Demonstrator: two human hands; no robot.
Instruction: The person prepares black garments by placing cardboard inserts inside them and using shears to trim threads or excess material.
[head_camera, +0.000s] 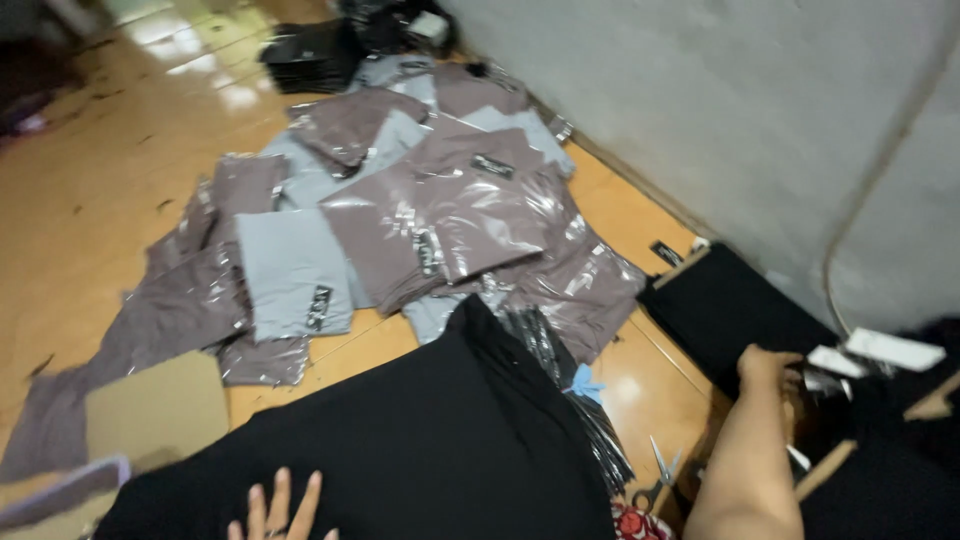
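Fingers of the left hand (278, 510) lie spread flat on a black garment (420, 450) laid across the wooden floor (90, 200). To the right, the right hand (768, 368) reaches into dark clutter, its grip impossible to tell. Bagged grey and mauve garments (420, 210) lie heaped beyond; scissors (655, 480) rest nearby.

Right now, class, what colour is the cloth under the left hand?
Black. The cloth under the left hand shows best in the head view.
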